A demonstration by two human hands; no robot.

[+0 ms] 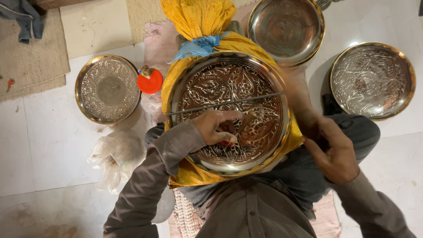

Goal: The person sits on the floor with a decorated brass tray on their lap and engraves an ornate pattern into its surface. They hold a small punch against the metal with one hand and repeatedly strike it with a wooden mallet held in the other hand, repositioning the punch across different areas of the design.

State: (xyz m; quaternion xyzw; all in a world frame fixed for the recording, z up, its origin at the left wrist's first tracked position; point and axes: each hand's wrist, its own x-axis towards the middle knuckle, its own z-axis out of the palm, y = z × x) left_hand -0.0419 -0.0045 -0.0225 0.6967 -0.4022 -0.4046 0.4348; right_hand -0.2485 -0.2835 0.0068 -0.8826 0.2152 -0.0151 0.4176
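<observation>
A large engraved metal plate [211,83] rests on a yellow cloth cushion [198,17] in my lap. My left hand [216,125] sits inside the plate, fingers closed on a small chisel with a reddish end pressed against the engraved surface. A thin metal rod [224,103] lies across the plate just above that hand. My right hand [332,154] is off the plate's right rim, closed on a blurred dark tool handle [304,110] that rises toward the plate's upper right.
Three more metal plates lie on the tiled floor: an engraved one at the left [107,88], a plain one at the top [285,30], an engraved one at the right [372,80]. A small orange container [150,81] and a crumpled plastic bag [116,154] are at the left.
</observation>
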